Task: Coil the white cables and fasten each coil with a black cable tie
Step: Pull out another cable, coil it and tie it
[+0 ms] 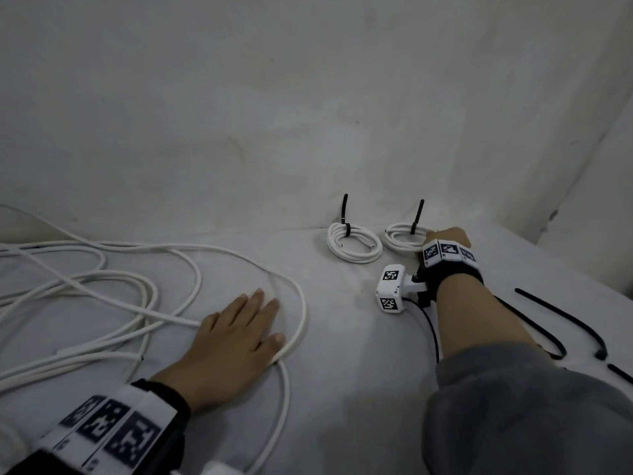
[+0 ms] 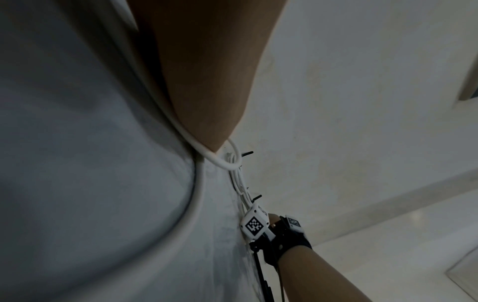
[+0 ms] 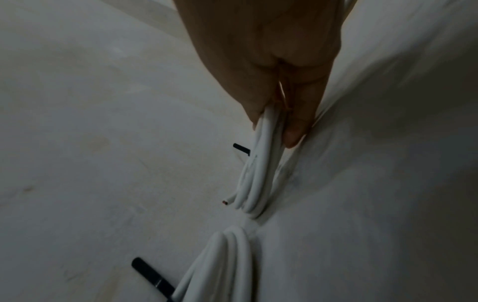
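A long loose white cable (image 1: 191,269) sprawls in tangled loops over the left of the table. My left hand (image 1: 239,330) lies flat on it with straight fingers, the thumb against one loop (image 2: 199,196). Two small white coils sit at the back by the wall, each with a black cable tie standing up from it. The left coil (image 1: 354,246) with its tie (image 1: 345,214) lies free. My right hand (image 1: 445,240) pinches the right coil (image 3: 258,173) at its near edge between thumb and fingers (image 3: 297,126); its tie (image 1: 417,217) points upward.
Several loose black cable ties (image 1: 565,320) lie on the table to the right of my right forearm. A pale wall (image 1: 308,114) closes the back just behind the coils. The table top (image 1: 342,389) is covered with white cloth.
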Motion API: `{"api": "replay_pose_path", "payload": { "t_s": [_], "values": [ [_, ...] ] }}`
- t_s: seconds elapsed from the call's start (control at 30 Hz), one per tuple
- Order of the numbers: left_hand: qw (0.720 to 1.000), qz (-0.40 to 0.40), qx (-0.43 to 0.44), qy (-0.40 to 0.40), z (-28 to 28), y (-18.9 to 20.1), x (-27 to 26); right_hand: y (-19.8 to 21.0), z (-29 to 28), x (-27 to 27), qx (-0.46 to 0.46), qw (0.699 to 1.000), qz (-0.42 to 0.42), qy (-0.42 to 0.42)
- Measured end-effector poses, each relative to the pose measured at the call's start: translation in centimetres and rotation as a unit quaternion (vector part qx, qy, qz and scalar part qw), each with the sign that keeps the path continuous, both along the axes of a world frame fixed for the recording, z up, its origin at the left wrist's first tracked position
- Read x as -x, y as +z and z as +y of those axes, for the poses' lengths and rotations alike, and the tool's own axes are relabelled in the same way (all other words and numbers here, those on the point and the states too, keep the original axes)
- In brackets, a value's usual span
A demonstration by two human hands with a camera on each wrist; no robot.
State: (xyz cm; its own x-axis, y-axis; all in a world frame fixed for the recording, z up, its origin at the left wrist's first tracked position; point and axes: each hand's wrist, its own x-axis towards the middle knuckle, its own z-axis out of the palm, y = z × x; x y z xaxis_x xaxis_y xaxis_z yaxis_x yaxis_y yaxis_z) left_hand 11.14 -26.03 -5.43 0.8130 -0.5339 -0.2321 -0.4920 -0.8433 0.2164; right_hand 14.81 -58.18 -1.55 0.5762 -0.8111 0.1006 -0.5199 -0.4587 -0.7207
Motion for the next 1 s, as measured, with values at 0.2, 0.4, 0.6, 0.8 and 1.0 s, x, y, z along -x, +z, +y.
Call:
{"api": "replay_pose_path", "payload": {
  "t_s": [0.2, 0.4, 0.6, 0.8, 1.0],
  "values": [
    [1.000, -0.002, 0.009, 0.009, -0.2, -0.1, 0.2, -0.2, 0.0, -0.3, 0.049, 0.998, 0.026, 0.008],
    [1.000, -0.005, 0.014, 0.012, -0.1, 0.1, 0.2, 0.6, 0.1, 0.2, 0.112, 0.984, 0.122, 0.065],
    [0.999, -0.016, 0.032, 0.028, -0.2, 0.2, 0.1, 2.0, 1.3, 1.0, 0.142, 0.977, 0.134, 0.081],
    [0.995, -0.035, 0.088, 0.027, -0.4, 2.6, 0.9, 3.9, 6.8, 1.8, -0.013, 0.980, -0.010, 0.198],
    [0.993, -0.062, 0.089, 0.049, 4.8, 7.8, 4.6, 5.0, 15.5, 8.0, 0.021, 0.846, 0.120, 0.519]
  ]
}}
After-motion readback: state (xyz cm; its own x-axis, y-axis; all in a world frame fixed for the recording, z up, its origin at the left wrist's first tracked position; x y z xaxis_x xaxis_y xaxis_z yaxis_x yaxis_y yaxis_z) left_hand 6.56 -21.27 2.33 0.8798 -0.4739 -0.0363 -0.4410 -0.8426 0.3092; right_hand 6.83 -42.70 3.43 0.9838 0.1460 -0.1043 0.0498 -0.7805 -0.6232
